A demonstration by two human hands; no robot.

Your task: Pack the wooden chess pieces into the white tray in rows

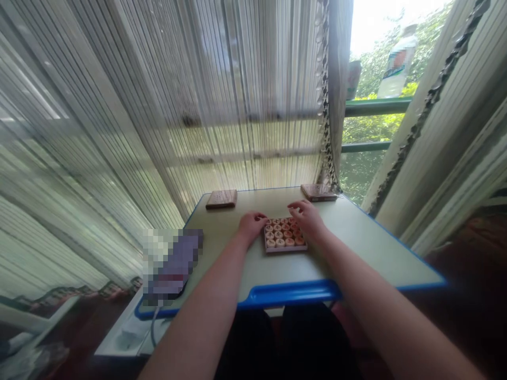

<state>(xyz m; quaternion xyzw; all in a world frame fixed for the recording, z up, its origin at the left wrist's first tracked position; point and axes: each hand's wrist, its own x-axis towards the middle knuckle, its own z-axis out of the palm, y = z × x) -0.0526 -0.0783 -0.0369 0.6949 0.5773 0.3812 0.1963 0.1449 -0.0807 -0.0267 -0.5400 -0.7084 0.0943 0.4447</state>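
Observation:
A shallow square box point(285, 250) filled with rows of round, pale wooden pieces with characters on them point(280, 243) rests on the light tabletop. My left hand point(252, 226) is at the box's left edge, its fingers curled toward the upper left corner; what they grip, if anything, is too small to tell. Over the upper right corner of the box is my right hand point(307, 217), thumb and fingers bent and apart, with nothing visible between them. The right hand hides part of the right column of pieces.
A brown wooden case point(222, 199) lies at the table's back left, another point(319, 192) at the back right. A blurred-out device point(174, 266) with a cable lies at the left edge. Blue rim point(293, 292) in front; curtains point(257, 95) behind; bottle point(399, 63) on the window rail.

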